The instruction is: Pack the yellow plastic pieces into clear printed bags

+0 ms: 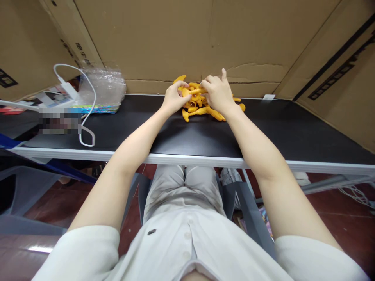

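A heap of orange plastic pieces (202, 111) lies on the black tabletop near its back edge; the pieces have rod-like stems and flared or curved ends. Just above the heap, one orange rod-like piece (195, 92) spans both hands. Its broad left end sits between the thumb and fingers of my left hand (174, 97). At the piece's right end, my right hand (217, 91) is closed, little finger raised, and its fingertips are partly hidden behind the hand. Some orange pieces stick out to the right, beyond my right wrist.
Cardboard panels (175, 39) rise behind the black table (293, 128). To the left are a clear plastic bag (102, 88), a white cable (94, 91) and colourful flat packets (107, 109). A small white tag (268, 96) lies by the back edge at right.
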`<state>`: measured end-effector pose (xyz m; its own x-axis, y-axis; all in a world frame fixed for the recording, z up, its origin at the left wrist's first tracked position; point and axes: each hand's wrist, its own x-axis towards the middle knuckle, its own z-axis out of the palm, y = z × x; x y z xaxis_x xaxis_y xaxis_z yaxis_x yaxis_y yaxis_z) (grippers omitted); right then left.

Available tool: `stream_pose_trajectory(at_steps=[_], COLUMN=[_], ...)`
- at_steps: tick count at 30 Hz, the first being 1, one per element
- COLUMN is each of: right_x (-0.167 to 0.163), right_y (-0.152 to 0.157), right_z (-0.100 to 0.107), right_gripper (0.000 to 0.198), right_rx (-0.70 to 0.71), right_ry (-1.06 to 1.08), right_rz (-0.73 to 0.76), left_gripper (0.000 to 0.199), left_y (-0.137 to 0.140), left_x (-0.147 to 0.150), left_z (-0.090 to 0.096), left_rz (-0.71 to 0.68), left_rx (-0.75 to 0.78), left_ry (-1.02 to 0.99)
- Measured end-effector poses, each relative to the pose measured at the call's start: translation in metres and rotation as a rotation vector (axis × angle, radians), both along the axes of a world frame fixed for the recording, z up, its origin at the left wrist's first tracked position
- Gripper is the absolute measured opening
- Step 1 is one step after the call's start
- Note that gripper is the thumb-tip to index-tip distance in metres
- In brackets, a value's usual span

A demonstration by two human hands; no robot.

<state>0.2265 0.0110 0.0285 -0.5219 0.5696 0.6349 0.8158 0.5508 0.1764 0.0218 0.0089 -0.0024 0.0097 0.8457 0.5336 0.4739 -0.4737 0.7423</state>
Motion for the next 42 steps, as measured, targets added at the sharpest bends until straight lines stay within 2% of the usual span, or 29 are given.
stream_pose_trajectory(at_steps=[8,12,19,22,25,28,30,32,36,42], right_x=[-0.001,-0.003,-0.007,-0.006,-0.002,0.002,0.004,0.004,0.002,0.0], right_y=[-0.002,-0.003,-0.005,-0.004,0.001,0.008,0.013,0.016,0.015,0.006], right_z=[0.001,0.001,0.001,0.0,-0.003,-0.007,-0.011,-0.013,-0.013,-0.006], right_gripper=[0.042,0.049,0.052,0.05,0.042,0.033,0.031,0.031,0.032,0.032], right_rx=[0.027,0.051,0.045,0.038,0.013,-0.02,-0.042,-0.056,-0.075,-0.04], right_ry=[-0.034,-0.037,-0.062,-0.053,-0.053,-0.067,-0.073,-0.073,-0.071,-0.08], right_rz=[0.03,0.053,0.055,0.07,0.069,0.061,0.05,0.04,0.031,-0.02], left_gripper=[0.018,0.018,0.022,0.017,0.012,0.013,0.024,0.034,0.04,0.036], left_y=[-0.023,-0.026,-0.029,-0.028,-0.027,-0.025,-0.024,-0.022,-0.023,-0.036], left_x=[0.006,0.001,-0.009,-0.008,-0.004,-0.001,-0.001,-0.002,-0.003,0.0], left_z=[0.02,0.025,0.031,0.03,0.025,0.019,0.015,0.012,0.01,0.019], left_rz=[-0.042,-0.13,-0.21,-0.196,-0.11,0.027,0.128,0.199,0.223,0.142], left_rx=[-0.394,-0.557,-0.676,-0.638,-0.519,-0.285,-0.092,0.033,0.088,0.016], left_ry=[-0.146,-0.209,-0.186,-0.156,-0.079,0.093,0.254,0.398,0.499,0.329])
